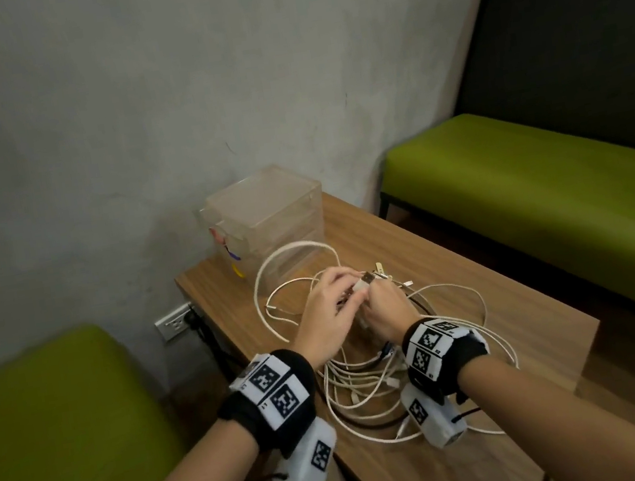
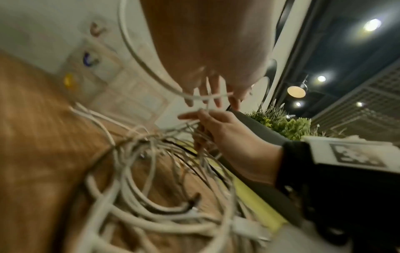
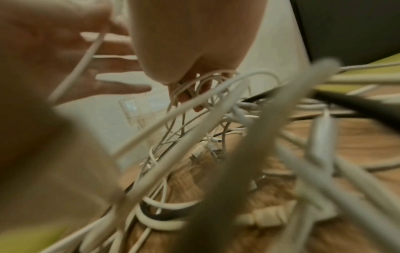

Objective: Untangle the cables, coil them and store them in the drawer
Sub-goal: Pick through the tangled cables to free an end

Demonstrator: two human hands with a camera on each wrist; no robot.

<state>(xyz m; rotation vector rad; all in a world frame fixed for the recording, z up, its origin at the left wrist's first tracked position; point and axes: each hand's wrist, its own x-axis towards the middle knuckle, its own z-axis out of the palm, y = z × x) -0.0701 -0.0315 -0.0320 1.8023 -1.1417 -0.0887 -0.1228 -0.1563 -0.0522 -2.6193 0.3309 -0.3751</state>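
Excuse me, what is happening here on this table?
A person is untangling a heap of mostly white cables on a wooden table. The left hand and right hand both grip cables, raised above the heap. The clear drawer unit stands behind by the wall. Nothing is coiled yet.

Office lounge: green benches (image 1: 539,180), wooden table (image 1: 458,272), wall socket (image 1: 174,324).

Our bare forearms, black wristbands (image 1: 269,404) with white square-code tags, white camera boxes (image 1: 306,464) strapped beneath our wrists, thin black cords.
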